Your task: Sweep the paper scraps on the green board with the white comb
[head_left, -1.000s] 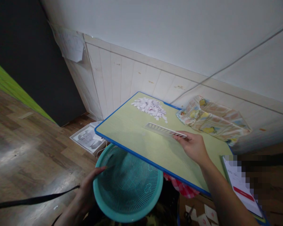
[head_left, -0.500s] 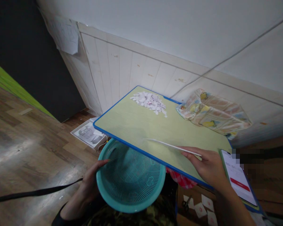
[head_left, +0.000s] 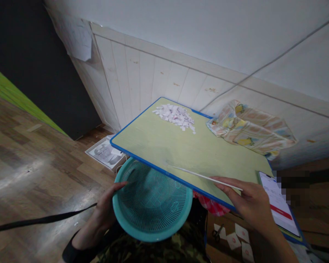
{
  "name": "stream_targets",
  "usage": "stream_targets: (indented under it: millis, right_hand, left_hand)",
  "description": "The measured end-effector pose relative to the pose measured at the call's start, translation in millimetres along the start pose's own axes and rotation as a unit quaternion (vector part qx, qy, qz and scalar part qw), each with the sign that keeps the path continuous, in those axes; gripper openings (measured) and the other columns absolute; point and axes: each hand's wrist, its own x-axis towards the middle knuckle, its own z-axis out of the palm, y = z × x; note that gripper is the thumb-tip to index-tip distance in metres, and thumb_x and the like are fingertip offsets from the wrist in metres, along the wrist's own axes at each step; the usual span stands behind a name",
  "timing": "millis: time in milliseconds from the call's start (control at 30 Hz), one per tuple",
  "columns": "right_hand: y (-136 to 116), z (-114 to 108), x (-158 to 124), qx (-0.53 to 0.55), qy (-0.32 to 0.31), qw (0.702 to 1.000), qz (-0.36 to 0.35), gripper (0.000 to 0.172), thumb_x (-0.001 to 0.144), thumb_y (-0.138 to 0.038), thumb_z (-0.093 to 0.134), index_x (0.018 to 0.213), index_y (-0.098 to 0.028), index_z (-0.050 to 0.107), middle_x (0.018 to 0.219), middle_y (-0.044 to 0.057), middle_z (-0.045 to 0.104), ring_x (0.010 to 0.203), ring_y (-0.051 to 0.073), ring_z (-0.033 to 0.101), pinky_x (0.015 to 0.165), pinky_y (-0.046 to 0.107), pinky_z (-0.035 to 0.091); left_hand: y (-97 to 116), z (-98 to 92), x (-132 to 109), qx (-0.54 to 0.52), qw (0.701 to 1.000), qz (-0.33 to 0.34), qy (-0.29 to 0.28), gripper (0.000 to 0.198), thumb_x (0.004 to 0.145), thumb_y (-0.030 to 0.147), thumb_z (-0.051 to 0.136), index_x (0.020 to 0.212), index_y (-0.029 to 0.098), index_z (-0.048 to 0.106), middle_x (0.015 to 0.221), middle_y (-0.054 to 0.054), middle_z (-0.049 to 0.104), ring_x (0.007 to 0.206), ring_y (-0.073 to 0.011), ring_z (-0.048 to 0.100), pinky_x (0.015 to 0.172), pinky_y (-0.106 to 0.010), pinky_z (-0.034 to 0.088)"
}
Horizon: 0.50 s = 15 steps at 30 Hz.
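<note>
My left hand (head_left: 106, 204) grips the left rim of a round turquoise plastic basket (head_left: 150, 235), thumb over the edge. The basket is tilted under the near blue edge of a small yellow-green table (head_left: 142, 140), and no contents show in it. My right hand (head_left: 248, 195) is closed on a thin, white, strip-like piece (head_left: 203, 176), perhaps a sheet seen edge-on. Its far end is low over the tabletop near the front edge, above the basket; whether it touches cannot be made out. Toward the far corner lies a heap of small white paper scraps (head_left: 175, 115).
A patterned cloth (head_left: 252, 128) lies at the table's back right. A phone (head_left: 279, 204) rests at the right edge. Below are scissors (head_left: 217, 233), several white cards (head_left: 241, 232) and a red checked cloth (head_left: 212, 205). An open box (head_left: 105, 153) sits on the floor left, near the wall.
My right hand and the white piece have shifted slightly toward me and to the right. The left hand still grips the basket; the whole view has moved a little.
</note>
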Motion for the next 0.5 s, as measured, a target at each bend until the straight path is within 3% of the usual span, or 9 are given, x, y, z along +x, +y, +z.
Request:
stream_targets:
  millis: [167, 300, 500]
  right_hand:
    - [-10, 4, 2, 0.026, -0.02, 0.999, 0.0, 0.027, 0.092, -0.021, 0.062, 0.102, -0.034, 0.084, 0.099, -0.003, 0.082, 0.087, 0.023, 0.081, 0.077, 0.03, 0.067]
    - [-13, 9, 9, 0.006, 0.009, 1.0, 0.019, 0.023, 0.091, -0.024, 0.064, 0.097, -0.033, 0.085, 0.097, -0.002, 0.082, 0.086, 0.024, 0.081, 0.077, 0.031, 0.066]
    - [-10, 11, 12, 0.031, -0.016, 0.999, 0.013, 0.024, 0.092, -0.022, 0.064, 0.099, -0.032, 0.084, 0.097, -0.003, 0.083, 0.086, 0.022, 0.081, 0.078, 0.03, 0.066]
  left_hand:
    - [0, -2.5, 0, -0.009, 1.0, -0.007, -0.026, 0.017, 0.083, 0.011, 0.069, 0.075, 0.019, 0.08, 0.062, -0.006, 0.082, 0.054, -0.0239, 0.076, 0.06, -0.031, 0.064]
    - [0, -1.4, -1, -0.013, 1.0, -0.014, -0.023, 0.014, 0.083, 0.014, 0.069, 0.084, 0.019, 0.081, 0.062, -0.006, 0.082, 0.059, -0.0277, 0.079, 0.059, -0.033, 0.064]
    - [1, 2.6, -4, -0.004, 1.0, -0.015, -0.021, 0.017, 0.084, 0.012, 0.067, 0.076, 0.02, 0.08, 0.063, -0.006, 0.082, 0.058, -0.0266, 0.079, 0.06, -0.033, 0.065]
